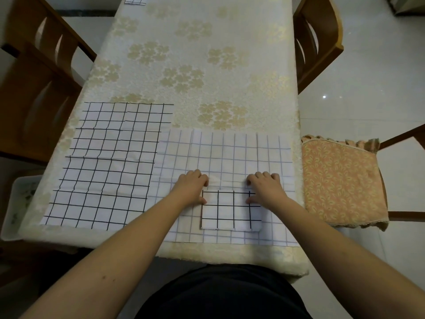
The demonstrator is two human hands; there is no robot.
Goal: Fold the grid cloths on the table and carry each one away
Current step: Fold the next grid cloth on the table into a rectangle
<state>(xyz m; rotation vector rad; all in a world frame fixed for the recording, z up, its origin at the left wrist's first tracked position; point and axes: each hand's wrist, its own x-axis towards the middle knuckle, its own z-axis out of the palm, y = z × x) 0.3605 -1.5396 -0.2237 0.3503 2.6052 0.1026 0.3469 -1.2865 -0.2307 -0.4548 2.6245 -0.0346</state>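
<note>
A small folded black-grid cloth [231,210] lies on a flat white cloth with a faint blue grid [230,155] near the table's front edge. My left hand [192,187] pinches the folded cloth's far left corner, thumb on top and fingers curled behind. My right hand [264,187] pinches its far right corner the same way. A larger black-grid cloth [110,164] lies spread flat on the left. Another folded grid cloth [136,0] sits at the table's far end, cut off by the frame's edge.
The table [190,65] wears a cream floral cover. Wooden chairs stand at the left [34,88] and far right [317,40]. A chair with an orange cushion [340,180] is at the near right. A white bin [18,203] sits low on the left.
</note>
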